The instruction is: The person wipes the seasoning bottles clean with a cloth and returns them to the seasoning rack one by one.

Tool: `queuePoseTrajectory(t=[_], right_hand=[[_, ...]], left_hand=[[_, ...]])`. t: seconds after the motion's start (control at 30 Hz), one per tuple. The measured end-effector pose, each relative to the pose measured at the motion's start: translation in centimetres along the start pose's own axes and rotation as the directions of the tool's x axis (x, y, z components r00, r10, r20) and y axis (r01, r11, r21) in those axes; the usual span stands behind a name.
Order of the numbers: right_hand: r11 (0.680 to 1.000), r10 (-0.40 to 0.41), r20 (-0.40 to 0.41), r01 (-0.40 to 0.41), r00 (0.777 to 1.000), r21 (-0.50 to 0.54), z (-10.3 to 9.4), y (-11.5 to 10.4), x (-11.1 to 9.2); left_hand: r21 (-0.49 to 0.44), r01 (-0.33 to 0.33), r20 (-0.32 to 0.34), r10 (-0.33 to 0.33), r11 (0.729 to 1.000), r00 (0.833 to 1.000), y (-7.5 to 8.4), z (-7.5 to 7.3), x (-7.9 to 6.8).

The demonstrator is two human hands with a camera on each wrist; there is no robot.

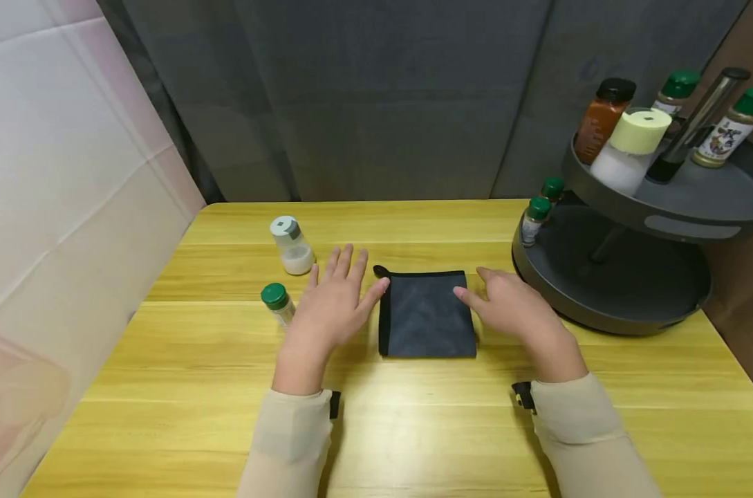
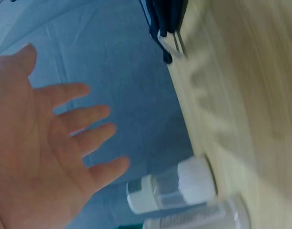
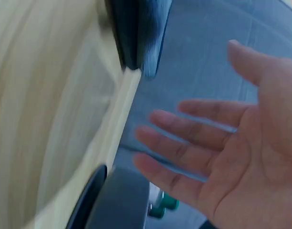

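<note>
A folded dark grey cloth (image 1: 429,315) with black edging and a small loop at its corner lies between the two hands. My left hand (image 1: 334,304) hovers at its left side, fingers spread and straight, thumb over the cloth's edge in the head view. On the other side is my right hand (image 1: 512,304), its thumb overlapping the cloth's right edge and its palm bare in the right wrist view. Left of the left hand stand a clear shaker (image 1: 292,245) with white contents and a green-capped jar (image 1: 278,303), partly hidden by that hand.
A dark two-tier round rack (image 1: 631,304) stands at the right. Its upper tier bears an orange-brown jar (image 1: 602,121), a yellow-topped bottle (image 1: 631,149), a tall grinder (image 1: 698,126) and green-capped jars. Small green-capped jars (image 1: 534,220) sit below. A grey curtain (image 1: 364,104) hangs behind the table.
</note>
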State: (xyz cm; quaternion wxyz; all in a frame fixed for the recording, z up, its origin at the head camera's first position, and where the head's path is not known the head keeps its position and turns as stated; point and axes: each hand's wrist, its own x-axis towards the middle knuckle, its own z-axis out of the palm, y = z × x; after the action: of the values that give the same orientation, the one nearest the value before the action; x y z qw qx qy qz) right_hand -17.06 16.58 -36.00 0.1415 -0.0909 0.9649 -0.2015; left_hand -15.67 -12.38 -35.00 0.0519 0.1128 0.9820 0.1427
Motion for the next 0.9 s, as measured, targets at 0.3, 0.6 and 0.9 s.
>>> queuePoseTrajectory(t=[0.3, 0.6, 0.9], right_hand=[[0.991, 0.135, 0.15, -0.137, 0.979, 0.002, 1.7, -1.5, 1.0], [0.976, 0.195, 0.14, -0.206, 0.971, 0.068, 2.7, -2.2, 1.6], [0.935, 0.258, 0.124, -0.28, 0.958, 0.218, 2.4, -1.8, 1.2]], left_hand=[[-0.063, -0.001, 0.177, 0.012, 0.998, 0.984, 1.2, 1.3, 0.1], [-0.012, -0.009, 0.061, 0.01, 1.0, 0.998, 0.8, 0.5, -1.3], [0.111, 0.102, -0.251, -0.072, 0.989, 0.965, -1.8, -1.5, -3.2]])
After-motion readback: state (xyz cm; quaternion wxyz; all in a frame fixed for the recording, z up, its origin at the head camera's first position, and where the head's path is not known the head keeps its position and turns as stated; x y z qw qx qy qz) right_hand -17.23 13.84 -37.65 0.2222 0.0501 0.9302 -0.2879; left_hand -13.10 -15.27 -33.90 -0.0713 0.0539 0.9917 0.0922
